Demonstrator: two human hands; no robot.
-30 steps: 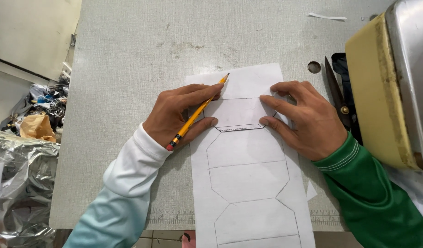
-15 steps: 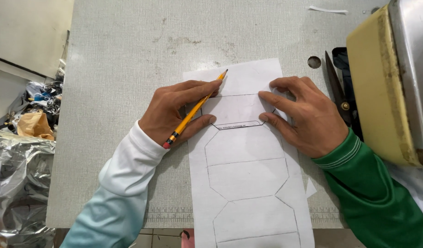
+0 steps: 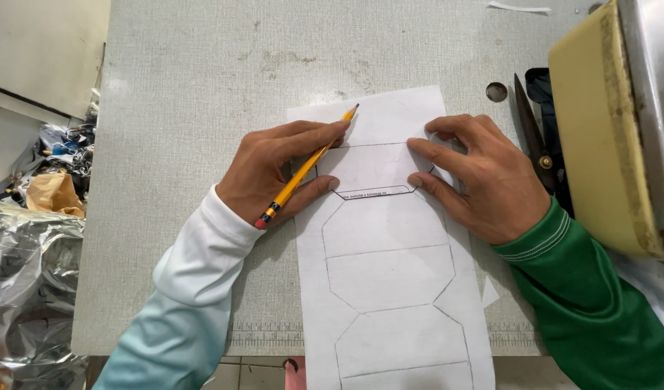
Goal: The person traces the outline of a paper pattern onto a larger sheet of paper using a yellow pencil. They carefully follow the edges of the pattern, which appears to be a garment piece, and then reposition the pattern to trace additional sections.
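Observation:
A white paper sheet (image 3: 390, 289) with several pencilled six-sided outlines lies lengthwise on the grey table (image 3: 202, 87). A small flat white template (image 3: 372, 170) rests on its upper part. My left hand (image 3: 278, 170) holds a yellow pencil (image 3: 310, 165), tip pointing up and right near the template's top left corner, while its fingers also press the template's left edge. My right hand (image 3: 476, 173) lies flat with spread fingers on the template's right edge and the sheet.
Dark scissors (image 3: 538, 148) lie right of my right hand, beside a yellowed sewing machine body (image 3: 606, 130). A round hole (image 3: 496, 92) is in the tabletop. Crumpled foil and scraps (image 3: 36, 238) pile left of the table. A ruler scale (image 3: 267, 336) runs along the front edge.
Hands, pencil and template keep nearly the same pose; only the view has shifted slightly.

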